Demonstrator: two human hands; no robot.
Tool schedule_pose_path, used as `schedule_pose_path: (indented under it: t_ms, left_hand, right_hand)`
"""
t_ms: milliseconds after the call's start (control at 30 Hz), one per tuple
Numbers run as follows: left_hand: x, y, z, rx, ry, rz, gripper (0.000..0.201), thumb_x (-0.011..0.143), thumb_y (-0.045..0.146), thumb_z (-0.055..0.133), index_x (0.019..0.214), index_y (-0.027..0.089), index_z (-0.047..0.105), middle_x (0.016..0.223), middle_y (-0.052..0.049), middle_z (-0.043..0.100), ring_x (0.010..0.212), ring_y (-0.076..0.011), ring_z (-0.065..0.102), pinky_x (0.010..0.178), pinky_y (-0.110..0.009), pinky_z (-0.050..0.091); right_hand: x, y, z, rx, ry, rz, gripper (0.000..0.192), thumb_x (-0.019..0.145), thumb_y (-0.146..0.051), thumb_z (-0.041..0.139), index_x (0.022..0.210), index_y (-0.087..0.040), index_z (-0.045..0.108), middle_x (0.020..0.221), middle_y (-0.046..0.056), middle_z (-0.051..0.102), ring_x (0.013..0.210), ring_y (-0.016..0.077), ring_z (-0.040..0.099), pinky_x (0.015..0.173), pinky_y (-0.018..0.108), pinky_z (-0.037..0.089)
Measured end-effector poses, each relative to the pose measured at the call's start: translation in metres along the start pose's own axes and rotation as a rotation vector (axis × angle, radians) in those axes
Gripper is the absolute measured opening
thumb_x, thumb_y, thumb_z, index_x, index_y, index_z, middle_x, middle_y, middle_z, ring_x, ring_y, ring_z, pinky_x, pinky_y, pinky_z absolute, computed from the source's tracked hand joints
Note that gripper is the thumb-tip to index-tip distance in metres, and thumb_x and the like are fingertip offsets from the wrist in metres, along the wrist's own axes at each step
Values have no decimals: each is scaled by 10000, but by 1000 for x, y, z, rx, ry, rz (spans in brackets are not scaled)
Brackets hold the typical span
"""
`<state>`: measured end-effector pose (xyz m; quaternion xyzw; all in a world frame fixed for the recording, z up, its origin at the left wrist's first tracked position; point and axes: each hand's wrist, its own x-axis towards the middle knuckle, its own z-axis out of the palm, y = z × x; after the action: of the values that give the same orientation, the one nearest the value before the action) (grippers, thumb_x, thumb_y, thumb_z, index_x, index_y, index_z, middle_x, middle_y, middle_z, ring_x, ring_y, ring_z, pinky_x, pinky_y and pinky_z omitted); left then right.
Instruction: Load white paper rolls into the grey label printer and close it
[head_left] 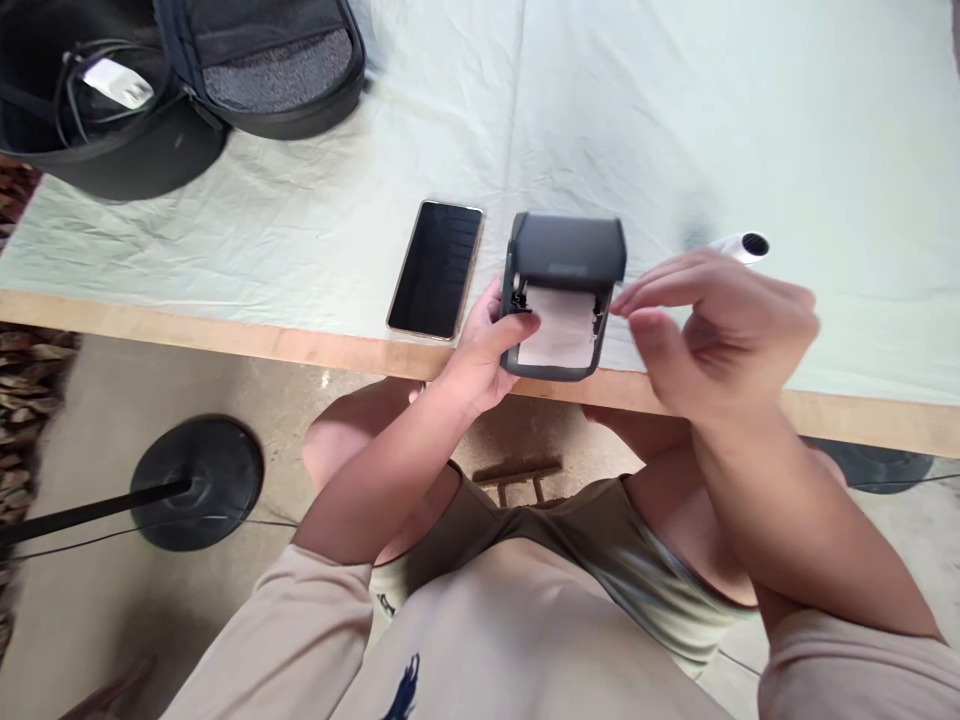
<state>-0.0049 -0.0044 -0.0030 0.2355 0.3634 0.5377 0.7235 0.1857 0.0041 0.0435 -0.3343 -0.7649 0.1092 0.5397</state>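
Note:
My left hand (487, 350) is wrapped around a small dark thermal printer (568, 374) at the table's front edge, with the thumb over its inside. The printer's dark lid (570, 248) is raised, and white paper (559, 330) fills the bay below it. Just right of the printer is my right hand (720, 325), somewhat blurred. Its fingers stretch toward the printer's right side, the thumb a little apart, and I see nothing held. Whether the fingertips touch the casing I cannot tell. Partly hidden behind this hand is a white object with a black round end (750, 247).
A phone (436, 270) with a dark screen lies left of the printer on the pale table cloth (337, 240). At the back left stands an unzipped black case (172, 160), holding a white charger (118, 82) and a dark cable. A round black stand base (199, 480) is on the floor.

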Motion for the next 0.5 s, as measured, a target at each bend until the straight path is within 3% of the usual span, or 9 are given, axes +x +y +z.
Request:
schedule_pose_path:
  t_ms: [67,133,200,267,367,500]
  left_hand:
    - [0,-2,-1,2,1,-1,557,656,469,1043,1087,279,747,941,-16,808,1255,-402,857,1036,-488,710]
    - [0,-3,-1,-2,-10,0,600,625,474,1066,1095,283,747,969,-18,821,1330,-425,843,1087,-512,720]
    - [-1,-2,-1,-25,-23,-5,606,631,461,1061,1122,282,755,1034,-25,850,1381,-434,832,1103,-508,725]
    - [-3,0,0,-61,-35,-24,556,719,466,1011,1183,286,765,1143,-34,883,1431,-429,818,1109,-491,724]
    - [-5,4,5,-103,-37,-63,436,910,521,887,1260,285,782,1227,-42,907,1455,-404,813,1100,-456,721]
    - [-5,7,10,-136,-99,-66,417,1072,636,706,1168,246,820,1181,-71,921,1452,-400,810,1108,-458,718]
  right_hand:
    - [-1,7,-1,-18,99,94,247,1137,-413,725,910,-314,732,796,6,752,712,224,697,678,416,517]
    - [-3,17,0,-7,135,184,197,1135,-488,736,1018,-332,761,939,32,782,877,249,751,755,424,579]
    - [-7,25,2,93,74,278,237,1109,-572,771,1196,-352,766,1213,58,810,1162,280,798,899,438,667]
    - [-12,31,5,203,-67,384,414,1083,-661,779,1373,-372,717,1451,65,768,1323,295,786,1016,456,710]
    - [-19,34,8,268,-255,482,626,1034,-708,806,1545,-392,630,1458,61,767,1131,264,824,918,427,749]
    - [-23,36,8,237,-306,532,686,967,-595,900,1568,-390,640,1371,50,778,925,212,786,733,350,716]
